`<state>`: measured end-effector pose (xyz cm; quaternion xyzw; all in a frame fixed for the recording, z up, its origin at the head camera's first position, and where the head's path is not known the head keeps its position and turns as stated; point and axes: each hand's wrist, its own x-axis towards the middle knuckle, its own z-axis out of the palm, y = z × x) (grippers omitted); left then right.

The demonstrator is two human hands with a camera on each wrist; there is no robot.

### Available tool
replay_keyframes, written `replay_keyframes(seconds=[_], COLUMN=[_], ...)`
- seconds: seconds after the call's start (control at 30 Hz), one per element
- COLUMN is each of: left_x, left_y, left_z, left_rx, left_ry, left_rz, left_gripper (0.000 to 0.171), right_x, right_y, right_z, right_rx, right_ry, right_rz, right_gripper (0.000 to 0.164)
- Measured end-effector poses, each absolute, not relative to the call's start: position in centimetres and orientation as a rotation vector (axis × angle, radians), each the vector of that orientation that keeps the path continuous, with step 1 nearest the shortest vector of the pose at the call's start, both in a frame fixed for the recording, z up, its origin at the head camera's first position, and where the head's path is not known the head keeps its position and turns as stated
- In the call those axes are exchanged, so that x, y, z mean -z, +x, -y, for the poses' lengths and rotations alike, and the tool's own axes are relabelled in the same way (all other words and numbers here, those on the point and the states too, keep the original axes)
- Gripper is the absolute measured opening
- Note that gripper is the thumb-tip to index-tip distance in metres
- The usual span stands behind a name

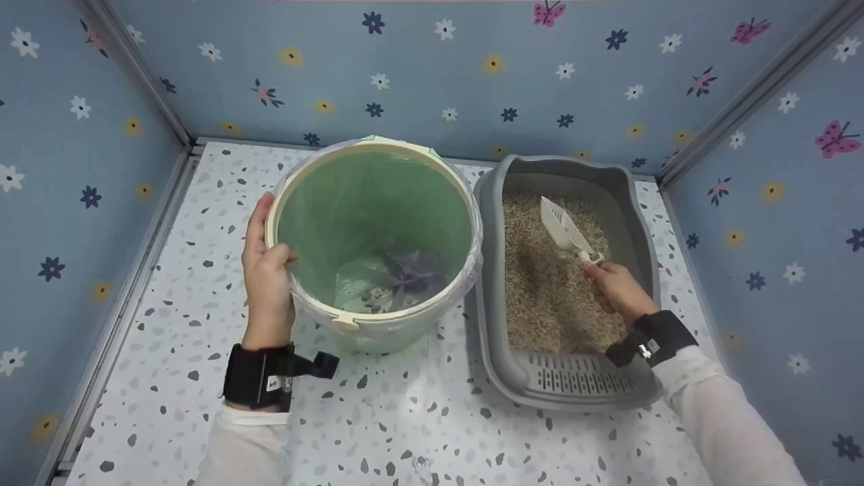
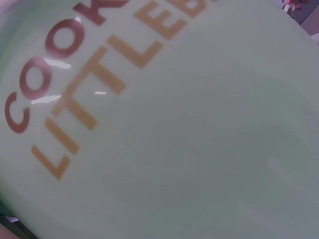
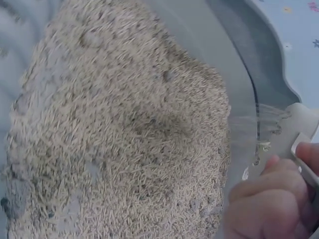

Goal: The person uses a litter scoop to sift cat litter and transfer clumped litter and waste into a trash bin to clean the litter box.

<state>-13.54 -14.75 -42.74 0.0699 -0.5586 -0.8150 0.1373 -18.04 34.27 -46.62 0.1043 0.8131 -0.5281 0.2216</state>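
My left hand [image 1: 268, 283] grips the left rim of a pale green trash can [image 1: 378, 202], thumb over the inside edge and fingers along the outside. A clear liner covers the can, with some crumbs and crumpled plastic at the bottom. In the left wrist view the can's printed wall [image 2: 189, 139] fills nearly everything. My right hand [image 1: 617, 290] holds a white slotted litter scoop [image 1: 565, 226] by its handle, above the litter [image 1: 560, 304] in a grey litter box [image 1: 495, 270]. Grains fall from the scoop's edge in the right wrist view, where curled fingers [image 3: 271, 199] show.
The can and the litter box stand side by side on a speckled white surface [image 1: 202, 324]. Blue flowered panels [image 1: 432, 74] enclose the back and both sides. A slotted grey ledge [image 1: 580, 374] forms the near end of the box.
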Motion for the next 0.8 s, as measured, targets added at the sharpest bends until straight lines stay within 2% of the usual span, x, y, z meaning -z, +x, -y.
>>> replay_keyframes(seconds=[0.37,0.6,0.8], left_x=[42.84,42.79,42.84], left_y=[-13.45,-13.46,-13.44], left_z=[14.77,14.75,14.76], left_rx=[2.348,2.330,2.338], left_ry=[0.194,0.203,0.205], left_rz=[1.629,1.639,1.630], left_gripper=[0.084,0.085,0.085], right_x=[46.07,46.20,46.14], right_y=[-17.99,-17.88,-17.42], right_z=[-34.11,-34.41,-34.42], right_rx=[1.448,0.872,0.478], right_ry=[0.257,0.072,0.002], right_rz=[-2.258,-2.841,-3.081], right_gripper=[0.028,0.037,0.039])
